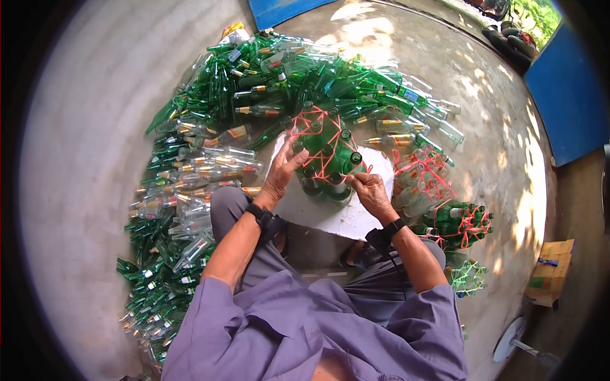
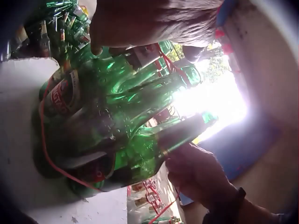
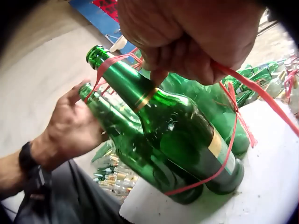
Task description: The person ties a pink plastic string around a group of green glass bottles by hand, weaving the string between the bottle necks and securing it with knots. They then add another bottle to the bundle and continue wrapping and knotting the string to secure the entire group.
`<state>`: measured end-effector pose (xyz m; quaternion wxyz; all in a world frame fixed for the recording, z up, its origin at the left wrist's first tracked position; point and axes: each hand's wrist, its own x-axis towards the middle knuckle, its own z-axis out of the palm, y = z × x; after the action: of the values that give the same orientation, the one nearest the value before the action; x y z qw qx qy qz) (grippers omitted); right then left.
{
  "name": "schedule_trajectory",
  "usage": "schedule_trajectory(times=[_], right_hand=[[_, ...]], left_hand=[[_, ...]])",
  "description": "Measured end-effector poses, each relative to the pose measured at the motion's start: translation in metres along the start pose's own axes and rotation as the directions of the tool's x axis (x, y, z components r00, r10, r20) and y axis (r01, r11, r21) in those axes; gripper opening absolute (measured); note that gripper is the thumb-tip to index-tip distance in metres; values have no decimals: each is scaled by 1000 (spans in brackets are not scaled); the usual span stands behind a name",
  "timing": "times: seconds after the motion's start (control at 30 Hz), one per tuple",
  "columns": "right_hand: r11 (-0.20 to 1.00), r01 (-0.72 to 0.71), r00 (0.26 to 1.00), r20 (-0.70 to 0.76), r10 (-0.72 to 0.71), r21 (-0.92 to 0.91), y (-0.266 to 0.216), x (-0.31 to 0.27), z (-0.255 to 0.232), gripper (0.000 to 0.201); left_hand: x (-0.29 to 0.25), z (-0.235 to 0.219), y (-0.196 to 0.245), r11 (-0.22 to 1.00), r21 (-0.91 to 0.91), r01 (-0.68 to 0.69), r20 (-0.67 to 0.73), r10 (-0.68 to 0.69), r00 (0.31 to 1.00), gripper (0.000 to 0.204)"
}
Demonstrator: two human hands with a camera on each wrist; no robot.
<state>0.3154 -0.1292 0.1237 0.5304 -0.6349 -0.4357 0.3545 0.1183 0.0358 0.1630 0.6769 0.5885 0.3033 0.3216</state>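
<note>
A bundle of green glass bottles [image 1: 325, 166] stands upright on a white board [image 1: 298, 213], with pink-red plastic twine [image 1: 316, 113] laced around the necks. My left hand [image 1: 279, 176] rests against the left side of the bundle, thumb by a neck and fingers spread; part of it is hidden behind the glass. With curled fingers my right hand [image 1: 372, 190] pinches the twine [image 3: 254, 86] close above the near-right bottles, and a loose length trails from the fist. Lower down, another strand circles the bottle bodies, showing across a green bottle [image 3: 187, 135] in the right wrist view.
A large heap of loose green and clear bottles [image 1: 210, 95] curves around the left and far sides. To the right stand tied bundles of clear bottles [image 1: 420, 178] and green bottles [image 1: 454, 222]. A cardboard box [image 1: 549, 273] and blue door panels [image 1: 569, 95] lie farther right.
</note>
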Motion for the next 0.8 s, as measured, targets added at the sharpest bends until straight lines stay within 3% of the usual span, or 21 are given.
schedule_trajectory(times=[0.07,0.13,0.17,0.2,0.23,0.27,0.33,0.4,0.47,0.6,0.63,0.8], right_hand=[[1000,2,1000,-29,-3,-18,3,-1,5,38],[987,44,988,-139,-66,-157,-6,-3,7,36],[987,42,987,-147,-65,-154,-2,-3,7,36],[982,43,984,-162,-74,-185,6,-1,9,35],[976,44,981,-174,-82,-215,10,-1,11,33],[976,43,982,-172,-81,-212,9,-1,12,33],[961,5,976,-209,-65,-276,4,-1,14,32],[948,-16,973,-224,-59,-319,7,1,17,31],[932,-41,968,-246,-53,-360,8,4,19,30],[922,-153,957,-285,49,-356,1,7,23,40],[904,-193,955,-286,84,-381,-1,7,23,40],[848,-286,942,-293,163,-447,-3,7,20,39]], left_hand=[[15,-16,-12,999,43,-2,106,-3,994,75],[13,-12,-8,1000,22,-14,78,12,997,63],[7,-10,-7,930,339,-142,-32,163,986,55],[-2,-7,0,748,629,-210,-89,337,937,48],[-13,8,12,620,723,-304,-74,507,859,37],[-20,19,24,619,725,-302,-74,506,859,37],[-30,34,41,389,758,-523,213,610,763,34],[-30,45,43,400,704,-587,298,584,755,36],[-27,54,44,495,632,-596,418,430,800,39],[-6,64,36,366,603,-709,623,338,705,44],[-4,63,35,412,659,-630,630,155,761,55],[8,62,38,451,632,-630,678,73,732,58]])
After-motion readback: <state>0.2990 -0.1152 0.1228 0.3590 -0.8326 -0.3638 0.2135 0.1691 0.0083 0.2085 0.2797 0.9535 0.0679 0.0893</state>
